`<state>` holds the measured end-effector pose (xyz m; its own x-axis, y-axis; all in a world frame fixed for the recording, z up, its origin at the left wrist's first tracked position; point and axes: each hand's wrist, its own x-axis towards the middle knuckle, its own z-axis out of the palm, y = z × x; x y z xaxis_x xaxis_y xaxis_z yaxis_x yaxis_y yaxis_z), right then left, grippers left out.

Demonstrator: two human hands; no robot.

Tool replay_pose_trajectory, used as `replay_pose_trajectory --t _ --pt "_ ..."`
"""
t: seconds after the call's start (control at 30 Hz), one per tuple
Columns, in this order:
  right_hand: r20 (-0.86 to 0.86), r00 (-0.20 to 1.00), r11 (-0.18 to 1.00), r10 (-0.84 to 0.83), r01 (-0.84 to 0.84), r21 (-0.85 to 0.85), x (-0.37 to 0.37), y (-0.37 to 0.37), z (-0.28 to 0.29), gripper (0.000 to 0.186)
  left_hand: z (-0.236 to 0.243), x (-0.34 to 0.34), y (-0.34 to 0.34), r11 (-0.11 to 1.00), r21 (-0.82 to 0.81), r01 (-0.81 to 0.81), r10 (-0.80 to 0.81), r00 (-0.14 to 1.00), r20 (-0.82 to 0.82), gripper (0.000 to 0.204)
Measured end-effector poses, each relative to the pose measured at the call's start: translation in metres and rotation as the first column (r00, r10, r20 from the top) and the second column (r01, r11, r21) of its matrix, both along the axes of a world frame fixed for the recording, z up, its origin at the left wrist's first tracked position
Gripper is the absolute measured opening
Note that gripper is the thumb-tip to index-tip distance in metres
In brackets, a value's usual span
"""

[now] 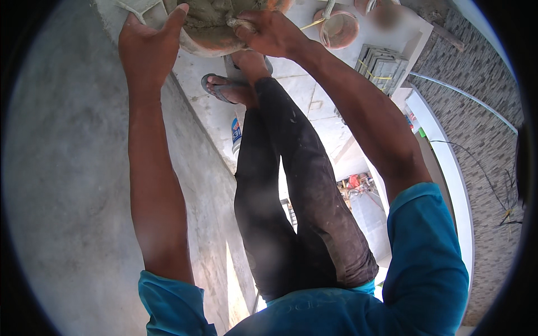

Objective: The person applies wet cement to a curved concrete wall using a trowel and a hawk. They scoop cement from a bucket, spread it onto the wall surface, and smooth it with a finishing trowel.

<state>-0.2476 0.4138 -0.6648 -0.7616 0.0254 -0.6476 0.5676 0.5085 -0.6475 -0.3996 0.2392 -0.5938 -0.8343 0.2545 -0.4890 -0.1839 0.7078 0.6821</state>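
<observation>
Rough, pasty mortar (208, 13); matt, smeared basin (200, 47)

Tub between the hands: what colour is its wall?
The tub is orange, smeared grey; the head view shows it best.

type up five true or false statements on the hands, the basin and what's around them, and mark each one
1. The left hand and right hand are both at the rim of the basin. True.
2. The basin is clean inside. False: a grey, wet-looking mix lies in it.
3. The stack of grey tiles is left of the basin in the picture. False: it is to the right.
4. Yellow straps run over the tile stack. True.
5. The sleeves reach the wrists. False: they are short, leaving both forearms bare.
</observation>
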Motion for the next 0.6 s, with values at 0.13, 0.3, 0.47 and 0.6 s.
replay_pose_trajectory --t 0.13,0.3,0.47,0.6 --pt "0.223 0.946 0.933 -0.234 0.283 -0.221 -0.013 -0.011 0.014 0.058 0.002 0.001 -0.003 0.998 0.028 -0.061 0.06 0.998 0.019 0.053" --pt "0.416 0.842 0.782 -0.345 0.502 -0.369 -0.003 -0.012 0.012 0.053 0.008 0.015 -0.002 0.976 0.167 -0.143 0.126 0.986 0.108 0.049" --pt "0.495 0.768 0.7 -0.406 0.609 -0.373 0.009 0.015 0.041 0.048 0.01 0.019 0.004 0.866 0.331 -0.374 0.302 0.92 0.249 0.04" --pt "0.504 0.763 0.676 -0.406 0.622 -0.396 0.014 0.048 0.058 0.045 -0.019 0.019 0.008 0.755 0.474 -0.453 0.304 0.882 0.359 0.041"
